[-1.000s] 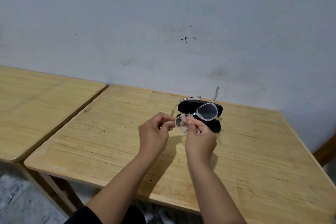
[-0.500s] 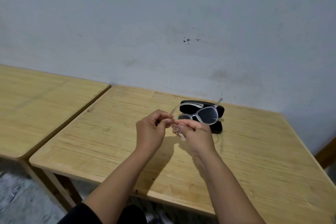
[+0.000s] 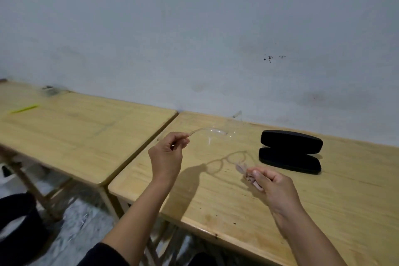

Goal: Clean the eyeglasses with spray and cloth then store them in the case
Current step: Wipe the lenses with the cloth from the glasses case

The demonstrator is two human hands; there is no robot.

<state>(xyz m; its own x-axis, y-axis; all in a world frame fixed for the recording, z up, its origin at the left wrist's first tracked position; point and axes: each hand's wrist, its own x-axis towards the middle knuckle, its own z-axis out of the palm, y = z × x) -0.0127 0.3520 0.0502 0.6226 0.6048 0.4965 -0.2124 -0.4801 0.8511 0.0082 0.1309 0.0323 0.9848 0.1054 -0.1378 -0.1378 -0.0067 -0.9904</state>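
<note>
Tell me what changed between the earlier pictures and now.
The hands parted: the left hand carried the eyeglasses leftward by one temple, away from over the case; the right hand drew the cloth off the lens, down and right. Each grip is unchanged; the case stays open on the table.

— What's the frame like?
— Clear glossy plastic eyeglasses (image 3: 218, 134), upper middle; my pinkish cloth (image 3: 248, 174) feels soft and matt.
— And right of centre?
— A matt black case (image 3: 290, 151) on a smooth, grained wood table (image 3: 345, 211).
</note>
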